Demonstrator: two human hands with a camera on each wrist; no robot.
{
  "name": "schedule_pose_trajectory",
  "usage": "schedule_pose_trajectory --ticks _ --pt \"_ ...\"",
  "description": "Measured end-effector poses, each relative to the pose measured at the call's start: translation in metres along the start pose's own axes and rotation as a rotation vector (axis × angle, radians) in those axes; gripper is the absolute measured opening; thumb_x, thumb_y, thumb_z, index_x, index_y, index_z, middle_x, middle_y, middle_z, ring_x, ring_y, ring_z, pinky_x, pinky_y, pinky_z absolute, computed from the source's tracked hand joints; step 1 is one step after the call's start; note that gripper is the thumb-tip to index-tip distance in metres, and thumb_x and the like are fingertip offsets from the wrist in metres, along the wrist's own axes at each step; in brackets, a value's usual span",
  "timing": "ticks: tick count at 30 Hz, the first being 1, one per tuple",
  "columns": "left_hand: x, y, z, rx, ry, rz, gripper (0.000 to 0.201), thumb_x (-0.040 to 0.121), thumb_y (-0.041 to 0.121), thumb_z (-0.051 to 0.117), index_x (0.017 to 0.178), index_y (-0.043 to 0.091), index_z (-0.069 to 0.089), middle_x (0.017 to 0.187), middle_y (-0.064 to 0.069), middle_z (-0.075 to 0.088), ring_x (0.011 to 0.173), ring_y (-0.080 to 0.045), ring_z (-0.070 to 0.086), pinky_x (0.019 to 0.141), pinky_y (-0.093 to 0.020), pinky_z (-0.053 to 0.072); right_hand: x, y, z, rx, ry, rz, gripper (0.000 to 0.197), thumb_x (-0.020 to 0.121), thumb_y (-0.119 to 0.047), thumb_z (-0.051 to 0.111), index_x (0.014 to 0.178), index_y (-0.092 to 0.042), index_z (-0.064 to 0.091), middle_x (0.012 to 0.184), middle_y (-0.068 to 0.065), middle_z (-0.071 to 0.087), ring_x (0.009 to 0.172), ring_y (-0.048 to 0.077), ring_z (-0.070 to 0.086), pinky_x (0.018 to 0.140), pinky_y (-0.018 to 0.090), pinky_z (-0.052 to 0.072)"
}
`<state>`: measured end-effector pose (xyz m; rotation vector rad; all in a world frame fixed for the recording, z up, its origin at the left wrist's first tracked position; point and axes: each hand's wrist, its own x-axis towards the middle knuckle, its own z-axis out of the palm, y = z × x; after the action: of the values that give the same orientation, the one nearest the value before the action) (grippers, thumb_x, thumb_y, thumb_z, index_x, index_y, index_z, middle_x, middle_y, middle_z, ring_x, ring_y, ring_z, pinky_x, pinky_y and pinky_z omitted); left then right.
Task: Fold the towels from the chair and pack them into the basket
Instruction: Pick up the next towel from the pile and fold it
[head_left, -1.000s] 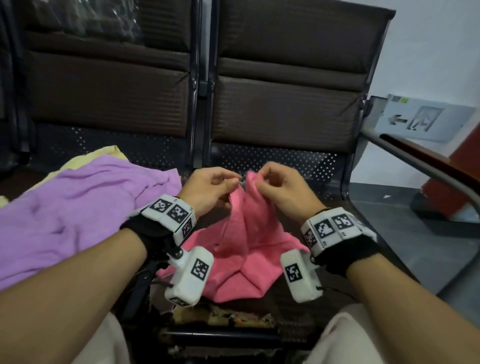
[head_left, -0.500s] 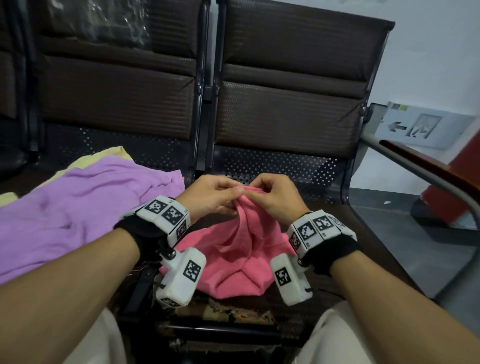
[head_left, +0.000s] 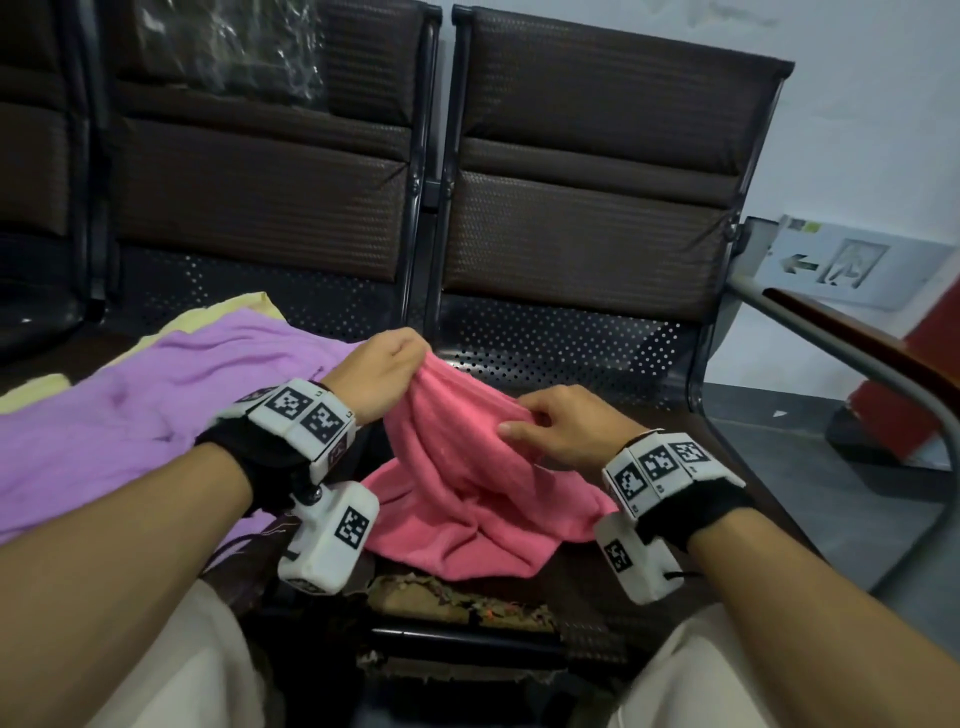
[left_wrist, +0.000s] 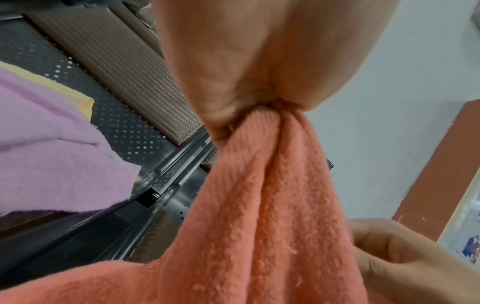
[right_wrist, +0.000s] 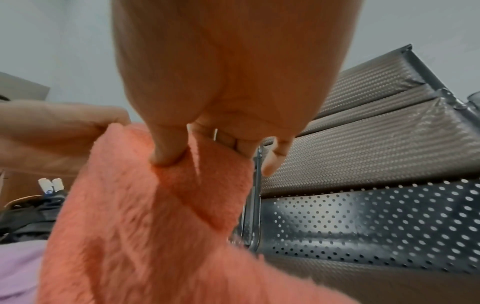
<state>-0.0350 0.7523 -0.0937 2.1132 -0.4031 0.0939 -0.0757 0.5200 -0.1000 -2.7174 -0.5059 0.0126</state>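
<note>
- Head view: my left hand (head_left: 382, 371) pinches a bunched corner of the pink towel (head_left: 467, 488) and holds it up, fingers curled tight on the cloth. My right hand (head_left: 563, 423) sits lower and to the right of it, thumb and fingers nipping the same top edge. The rest of the towel hangs below both hands and pools on the chair seat (head_left: 597, 358), between my wrists. The purple towel (head_left: 130, 410) lies spread to the left of my left hand, not touched by either hand. I see no basket.
- Left wrist view: the towel (left_wrist: 259, 205) fans down from my closed left hand (left_wrist: 259, 67); the gather starts right at the fingers. I judge it soft, light and limp, so it will sag wherever I am not holding it.
- Right wrist view: my right hand's fingertips (right_wrist: 168, 154) clamp a rolled edge of the fluffy towel (right_wrist: 145, 226), which drops away below and to the left. The pile looks grippy, not slick. I reckon the hold wanted is one corner per hand along the edge, so it hangs flat for folding.
</note>
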Motion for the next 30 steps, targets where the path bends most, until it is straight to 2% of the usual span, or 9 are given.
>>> schedule_pose_trajectory --ticks 3,5,9,13,16,19,23,26,30 --pt "-0.005 0.005 -0.001 0.033 0.033 0.026 0.033 0.093 0.019 0.036 0.079 -0.006 0.052 0.073 -0.007 0.046 0.074 -0.018 0.043 0.076 -0.043 0.043 -0.005 -0.006 -0.006 -0.031 0.093 -0.023 0.027 0.079 -0.043 0.068 0.072 -0.018 0.06 0.058 -0.009 0.054 0.055 -0.002 0.049 0.051 0.013 0.033" --pt "-0.008 0.01 -0.003 0.036 0.04 0.093 0.035 0.098 0.021 0.038 0.069 0.003 0.044 0.068 -0.004 0.04 0.07 -0.018 0.039 0.07 -0.039 0.038 -0.009 -0.009 -0.013 -0.017 0.2 -0.034 0.019 0.074 -0.036 0.073 0.073 -0.021 0.061 0.061 -0.01 0.055 0.057 -0.002 0.049 0.055 0.012 0.035" --pt "-0.019 0.02 -0.009 0.131 -0.11 0.154 0.043 0.083 0.056 0.034 0.079 0.015 0.044 0.069 0.003 0.043 0.064 -0.013 0.039 0.064 -0.03 0.034 -0.016 -0.011 -0.023 -0.012 0.31 -0.034 0.013 0.074 -0.024 0.076 0.086 -0.022 0.071 0.071 -0.013 0.06 0.064 0.002 0.05 0.064 0.015 0.036" --pt "-0.02 0.013 -0.015 0.355 -0.268 0.231 0.02 0.093 0.033 0.049 0.091 0.018 0.036 0.075 0.004 0.05 0.067 -0.009 0.046 0.063 -0.025 0.034 -0.022 -0.004 -0.032 -0.151 0.4 -0.031 0.017 0.071 -0.027 0.079 0.087 -0.023 0.073 0.08 -0.005 0.057 0.072 0.01 0.051 0.071 0.023 0.041" --pt "-0.019 0.009 -0.017 0.337 -0.282 0.302 0.007 0.096 0.018 0.047 0.1 0.013 0.045 0.088 0.0 0.054 0.079 -0.015 0.049 0.073 -0.031 0.043 -0.025 0.0 -0.033 -0.224 0.325 0.018 0.025 0.067 -0.041 0.082 0.073 -0.021 0.067 0.073 -0.008 0.051 0.071 0.015 0.054 0.069 0.031 0.048" --pt "-0.016 0.007 -0.017 0.406 -0.229 0.399 0.022 0.096 0.014 0.048 0.115 0.01 0.056 0.104 -0.001 0.059 0.098 -0.017 0.055 0.089 -0.029 0.042 -0.026 0.003 -0.03 -0.225 0.244 0.056 0.039 0.06 -0.05 0.083 0.062 -0.02 0.059 0.081 -0.009 0.045 0.074 0.015 0.052 0.069 0.033 0.049" --pt "-0.013 0.007 -0.011 0.427 -0.105 0.416 0.039 0.097 0.017 0.044 0.137 0.012 0.046 0.107 -0.003 0.055 0.106 -0.022 0.055 0.094 -0.031 0.041 -0.031 0.007 -0.031 -0.264 0.118 0.076 0.038 0.064 -0.05 0.081 0.068 -0.018 0.061 0.089 -0.008 0.049 0.079 0.014 0.054 0.073 0.03 0.047" --pt "-0.01 0.008 -0.01 0.468 -0.06 0.332 0.036 0.098 0.018 0.043 0.133 0.012 0.049 0.11 -0.006 0.056 0.108 -0.026 0.055 0.095 -0.036 0.042 -0.034 0.008 -0.035 -0.168 0.176 0.125 0.025 0.074 -0.037 0.078 0.077 -0.016 0.063 0.074 -0.007 0.059 0.074 0.015 0.058 0.065 0.022 0.041" --pt "-0.013 0.018 -0.009 0.418 0.066 0.233 0.017 0.093 0.017 0.053 0.105 0.013 0.064 0.103 -0.006 0.064 0.101 -0.027 0.059 0.09 -0.039 0.046 -0.037 0.004 -0.04 0.026 0.436 0.212 0.027 0.07 -0.019 0.081 0.07 -0.025 0.055 0.068 -0.008 0.061 0.064 0.009 0.057 0.056 0.009 0.037"
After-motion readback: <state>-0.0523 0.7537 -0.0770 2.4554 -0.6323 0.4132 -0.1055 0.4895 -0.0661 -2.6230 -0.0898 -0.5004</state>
